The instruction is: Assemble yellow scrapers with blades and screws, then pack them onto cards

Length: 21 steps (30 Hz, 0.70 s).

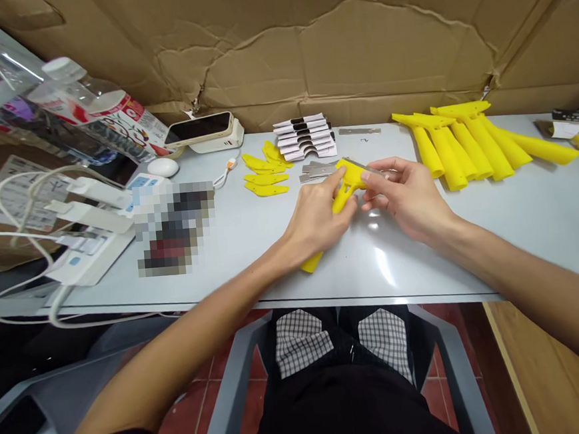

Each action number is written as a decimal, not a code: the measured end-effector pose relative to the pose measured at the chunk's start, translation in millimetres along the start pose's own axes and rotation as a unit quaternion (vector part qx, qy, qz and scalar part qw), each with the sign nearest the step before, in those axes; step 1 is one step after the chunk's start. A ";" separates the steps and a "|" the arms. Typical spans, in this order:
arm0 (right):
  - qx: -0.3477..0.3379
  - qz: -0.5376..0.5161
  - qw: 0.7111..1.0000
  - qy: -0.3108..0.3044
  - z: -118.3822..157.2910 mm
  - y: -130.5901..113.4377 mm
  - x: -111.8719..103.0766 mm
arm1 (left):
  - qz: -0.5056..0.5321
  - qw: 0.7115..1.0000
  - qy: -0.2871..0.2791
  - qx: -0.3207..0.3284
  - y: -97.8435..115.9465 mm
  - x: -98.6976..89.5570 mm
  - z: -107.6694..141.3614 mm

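Observation:
My left hand (319, 216) is wrapped round a yellow handled tool (350, 178), whose handle end sticks out below the palm. The fingers of my right hand (408, 194) pinch the right end of its head, where a thin grey metal strip shows along the upper edge. Just behind my hands lie loose metal blades (318, 170). Several small curved yellow pieces (265, 179) rest left of the blades. Behind them is a stack of white and black sleeves (306, 137). More yellow handled tools (464, 143) lie in a row at the right.
A phone (200, 128) on a white device, a white mouse (162, 167), bottles (126, 123) and a cabled power strip (85, 260) stand at the left. A pixelated patch covers something there. Cardboard (347, 52) lines the back. The table's front edge (351, 300) is near my lap.

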State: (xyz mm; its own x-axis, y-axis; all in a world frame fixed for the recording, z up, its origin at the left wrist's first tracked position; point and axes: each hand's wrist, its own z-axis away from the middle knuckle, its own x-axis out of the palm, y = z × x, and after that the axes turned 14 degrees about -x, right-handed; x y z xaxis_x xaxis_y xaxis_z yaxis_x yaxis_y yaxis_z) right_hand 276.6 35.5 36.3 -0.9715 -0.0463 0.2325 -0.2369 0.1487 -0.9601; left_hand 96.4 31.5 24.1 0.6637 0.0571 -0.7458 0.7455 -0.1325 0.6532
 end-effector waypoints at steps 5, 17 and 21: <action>0.013 0.008 0.999 -0.039 -0.3 -11.1 -1.3 | 0.207 0.966 -0.098 -0.122 1.8 -8.1 5.1; -0.023 0.046 0.998 0.020 -25.5 -23.6 -26.0 | 0.524 0.767 -0.292 -0.229 -9.6 -22.0 1.8; -0.039 0.046 0.998 0.023 -29.4 -20.5 -31.5 | 0.543 0.753 -0.308 -0.211 -14.2 -17.1 0.9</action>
State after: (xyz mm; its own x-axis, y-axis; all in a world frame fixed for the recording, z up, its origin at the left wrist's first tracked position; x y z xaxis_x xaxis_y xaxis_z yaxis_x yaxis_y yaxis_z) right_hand 311.8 62.9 53.2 -0.9880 0.0159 0.1533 -0.1458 0.2274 -0.9628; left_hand 74.4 31.5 27.4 0.8382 -0.3452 0.4223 -0.1756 0.5623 0.8081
